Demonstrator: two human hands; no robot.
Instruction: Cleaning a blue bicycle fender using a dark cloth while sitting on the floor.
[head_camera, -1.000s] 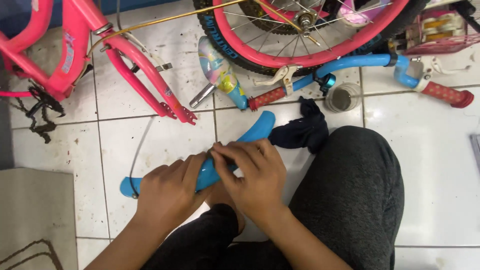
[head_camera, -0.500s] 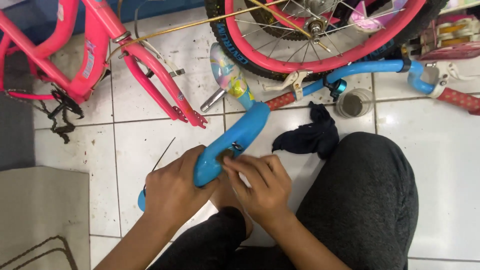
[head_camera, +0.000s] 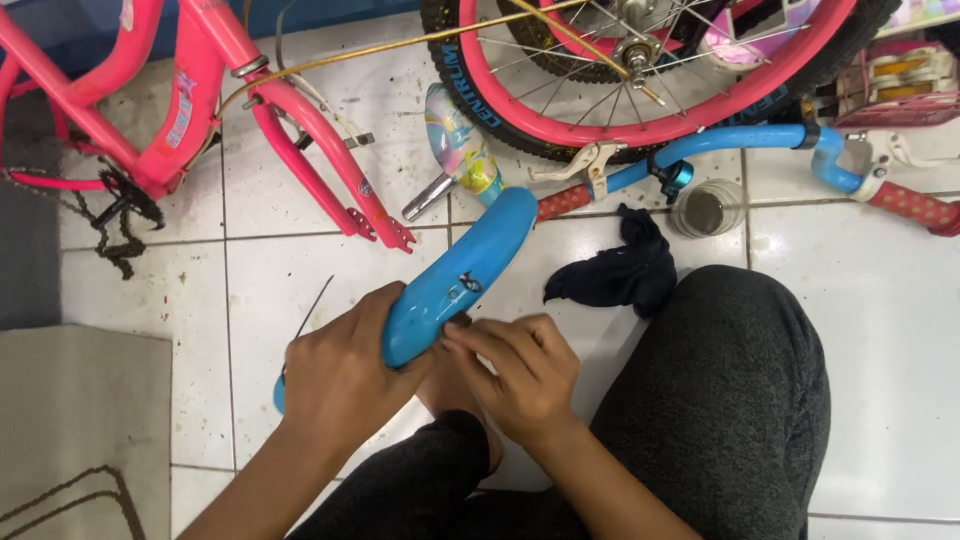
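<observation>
while the left hand (head_camera: 340, 385) wraps its fingers around the blue fender (head_camera: 455, 280), the curved piece runs long from 7 to 1 o'clock, far tip aimed at the pink wheel (head_camera: 650, 70). right hand (head_camera: 520, 375) pinches at its underside, fingers bent. fender sits above the knees, over grimy white floor tiles (head_camera: 880, 330); black rag (head_camera: 615, 270) at 2 o'clock.
</observation>
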